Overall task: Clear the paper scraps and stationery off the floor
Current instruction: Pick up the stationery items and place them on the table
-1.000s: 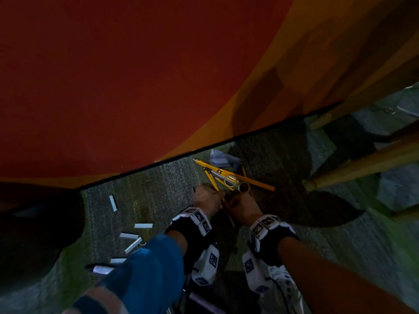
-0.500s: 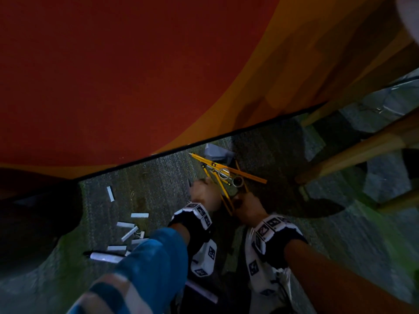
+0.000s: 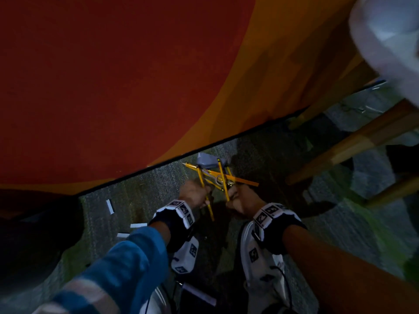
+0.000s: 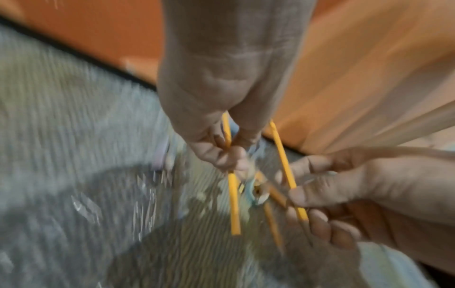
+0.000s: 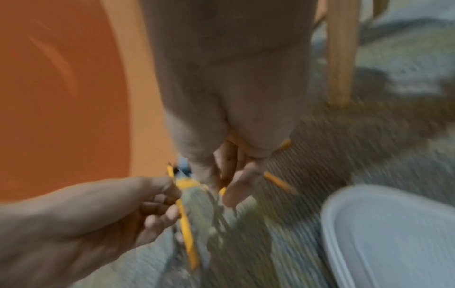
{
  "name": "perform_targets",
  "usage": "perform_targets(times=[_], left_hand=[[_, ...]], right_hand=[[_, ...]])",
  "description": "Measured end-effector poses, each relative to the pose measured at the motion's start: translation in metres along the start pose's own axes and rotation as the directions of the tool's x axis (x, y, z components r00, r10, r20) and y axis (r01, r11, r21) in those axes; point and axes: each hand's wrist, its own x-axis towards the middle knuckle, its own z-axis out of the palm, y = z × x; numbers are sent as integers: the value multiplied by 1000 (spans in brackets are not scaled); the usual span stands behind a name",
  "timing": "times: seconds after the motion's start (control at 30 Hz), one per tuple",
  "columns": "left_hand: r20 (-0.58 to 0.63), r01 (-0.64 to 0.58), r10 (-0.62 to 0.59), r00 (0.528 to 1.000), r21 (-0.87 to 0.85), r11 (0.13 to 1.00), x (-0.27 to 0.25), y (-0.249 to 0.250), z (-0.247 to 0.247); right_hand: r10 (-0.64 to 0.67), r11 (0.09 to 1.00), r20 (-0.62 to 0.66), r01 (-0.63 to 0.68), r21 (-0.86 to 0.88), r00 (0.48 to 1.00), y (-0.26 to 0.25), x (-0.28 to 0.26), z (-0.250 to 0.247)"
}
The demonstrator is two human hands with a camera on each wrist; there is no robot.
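Note:
Several yellow pencils (image 3: pixel 223 177) lie crossed over the grey carpet by the orange wall. My left hand (image 3: pixel 204 193) pinches one yellow pencil (image 4: pixel 232 194) between thumb and fingers. My right hand (image 3: pixel 231 196) grips a second yellow pencil (image 4: pixel 286 169), thumb on top. Between the hands a small metal ring piece (image 4: pixel 256 193) sits among the pencils. An orange pencil (image 3: pixel 246 181) points right beyond my right hand. A grey lump (image 3: pixel 207 160) lies at the pencils' far ends. White paper scraps (image 3: pixel 109 206) are strewn to the left.
Wooden chair legs (image 3: pixel 340 152) slant across the right. A white container (image 5: pixel 389 233) stands just right of my right hand. A pen (image 3: pixel 197 291) lies on the carpet near my body. The orange wall (image 3: pixel 113 87) closes the far side.
Two pencils have swung from a flat fan to point away toward the wall, one in each hand. My hands have drawn slightly apart.

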Motion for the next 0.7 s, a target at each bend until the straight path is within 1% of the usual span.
perform_targets(times=[0.07,0.13,0.2,0.27,0.33,0.4,0.47,0.53,0.57,0.63,0.67,0.7], left_hand=[[5,-39,40,999,-52,998,-22,14,-20],[-3,-93,93,996,-111,989,-42,33,-40],[-24,-172,171,985,-185,968,-63,59,-61],[-53,-275,271,961,-257,926,-89,91,-85],[-86,-372,364,928,-312,874,-118,126,-107],[-141,-464,444,885,-355,812,-154,162,-126],[-184,-538,508,842,-361,761,-184,195,-138],[-225,-608,565,794,-340,718,-211,225,-146],[-242,-644,597,765,-321,695,-226,240,-148],[-268,-710,658,704,-278,646,-254,268,-150],[-284,-736,678,677,-268,622,-266,281,-150],[-300,-759,697,651,-268,593,-276,293,-149]], right_hand=[[-8,996,21,6,86,1000,-23,-18,-12],[-94,994,-12,94,49,996,-45,-28,-27],[-169,986,-21,169,9,985,-74,-54,-47],[-255,966,-49,256,21,966,-108,-86,-68],[-292,952,-85,298,73,953,-140,-116,-90],[-326,944,-160,330,0,932,-168,-152,-115],[-411,911,-231,388,-141,882,-191,-184,-140],[-481,875,-285,432,-219,829,-208,-213,-165],[-504,862,-313,447,-239,805,-214,-228,-177],[-539,842,-389,494,-218,747,-222,-253,-202],[-551,829,-442,524,-194,708,-225,-261,-214],[-559,815,-507,550,-185,657,-228,-270,-227]])
